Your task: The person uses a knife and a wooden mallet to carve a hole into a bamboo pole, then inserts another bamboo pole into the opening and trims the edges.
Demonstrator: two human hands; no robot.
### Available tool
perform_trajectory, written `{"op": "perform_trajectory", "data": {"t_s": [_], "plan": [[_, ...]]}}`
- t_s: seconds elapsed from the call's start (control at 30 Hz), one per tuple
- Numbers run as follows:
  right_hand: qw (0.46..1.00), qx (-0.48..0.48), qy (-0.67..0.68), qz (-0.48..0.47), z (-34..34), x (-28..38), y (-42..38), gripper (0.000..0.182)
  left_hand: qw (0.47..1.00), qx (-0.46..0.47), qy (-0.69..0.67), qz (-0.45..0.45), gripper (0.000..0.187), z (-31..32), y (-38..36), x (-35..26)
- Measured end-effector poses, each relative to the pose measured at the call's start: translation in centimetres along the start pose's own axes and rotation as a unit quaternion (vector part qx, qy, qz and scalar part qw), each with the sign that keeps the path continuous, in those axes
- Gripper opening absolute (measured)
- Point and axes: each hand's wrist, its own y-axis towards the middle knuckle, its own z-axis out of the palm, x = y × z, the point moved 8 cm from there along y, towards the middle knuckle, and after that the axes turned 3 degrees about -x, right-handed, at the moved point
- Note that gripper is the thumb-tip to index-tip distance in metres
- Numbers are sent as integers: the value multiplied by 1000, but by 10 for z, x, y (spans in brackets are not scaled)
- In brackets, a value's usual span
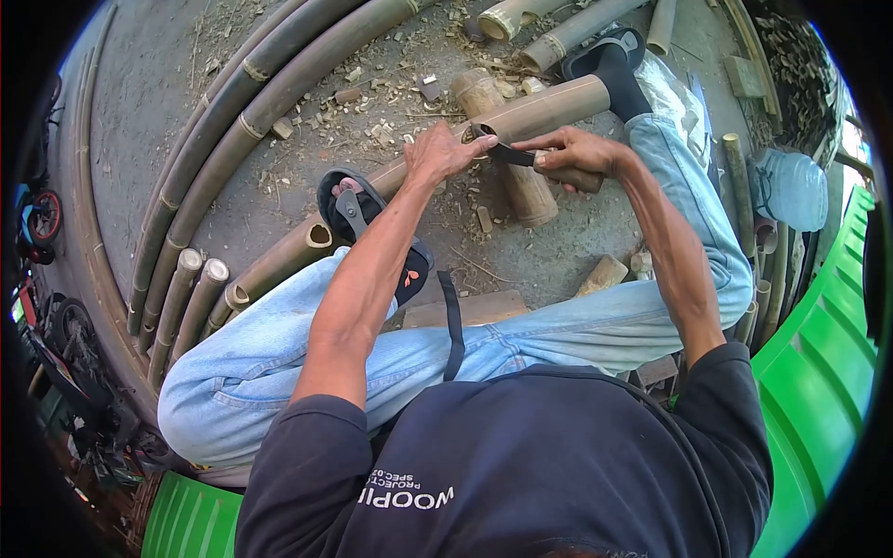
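Observation:
A long bamboo pole (549, 110) lies slantwise between my feet, with a dark opening cut in its side near the middle. My left hand (445, 153) rests on the pole just left of that opening, its thumb stretched toward the blade. In my right hand (581, 160) is a knife (569, 177) with a wooden handle; the fingers wrap round the handle and the index finger points along the dark blade. The blade's tip end is at the opening, close to my left thumb. Under the pole is a short thick bamboo piece (527, 193).
Long curved-looking bamboo poles (270, 84) lie at the left. Wood chips (381, 135) litter the ground. A sandal (349, 209) is on my left foot. At the right are a clear plastic jug (789, 189) and upright bamboo pieces; motorbikes stand at the far left.

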Motion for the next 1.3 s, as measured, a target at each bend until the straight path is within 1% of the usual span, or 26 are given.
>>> {"op": "perform_trajectory", "data": {"t_s": [0.03,0.07,0.17,0.2,0.23,0.27,0.33,0.37,0.4,0.47,0.5,0.53,0.6,0.63,0.67,0.73,0.8,0.87,0.9,0.97,1.0,1.03,1.07,1.13,1.27,1.3], "plan": [[1000,9,-16,7,-4,5,0,58,1000,25,-3,-1,126,0,0,-3],[999,21,-31,14,-6,6,2,58,1000,24,2,0,126,0,2,-2],[996,-4,-79,-29,4,8,-1,59,1000,13,10,5,123,-2,5,3],[994,-21,-101,-48,15,15,-8,58,998,40,9,46,121,0,5,5],[993,-54,-100,-30,21,18,-18,59,994,65,7,86,118,1,5,9],[993,-54,-101,-33,37,27,-27,59,994,62,7,85,118,-3,8,18],[952,-235,-184,-75,43,44,-50,62,987,109,4,120,115,0,5,27],[943,-269,-137,-144,51,48,-49,66,990,95,6,108,115,-1,4,28],[942,-271,-133,-144,55,43,-49,66,989,96,10,109,115,-2,6,27],[963,-250,10,-96,74,30,-48,71,988,107,-51,97,115,1,5,31],[965,-251,44,-67,80,21,-45,74,988,109,-49,97,115,2,3,33],[965,-251,44,-70,85,18,-43,74,986,108,-69,102,114,1,4,33],[968,-247,46,-8,96,-1,-36,75,984,107,-88,108,114,-3,4,32],[962,-260,73,-37,100,-8,-31,74,984,117,-91,103,114,-2,4,32],[962,-261,74,-37,101,-12,-30,74,983,125,-95,99,114,0,5,32],[963,-261,4,-65,103,-8,-31,71,981,128,-105,101,113,0,6,31],[964,-258,17,-52,104,-6,-32,70,979,132,-115,104,112,2,6,31],[966,-255,28,-39,107,-5,-31,69,983,102,-107,106,110,-1,3,31],[965,-258,18,-28,109,-5,-29,69,983,102,-107,106,110,-2,1,29],[965,-262,10,-17,114,-11,-26,68,988,109,-98,58,115,-1,-3,33],[957,-288,-4,-38,113,-14,-22,68,988,108,-97,60,115,0,-2,32],[948,-312,-18,-60,111,-16,-19,67,991,83,-85,68,112,-2,-1,32],[948,-313,-17,-60,113,-15,-20,67,993,60,-72,74,109,-5,-4,29],[945,-324,-3,-38,113,-13,-19,66,994,58,-58,66,110,-8,-9,27],[935,-352,-15,-39,113,-8,-17,64,998,45,-8,35,109,-11,-10,24],[926,-373,-30,-55,115,-9,-16,64,998,46,-7,35,109,-10,-10,24]]}}
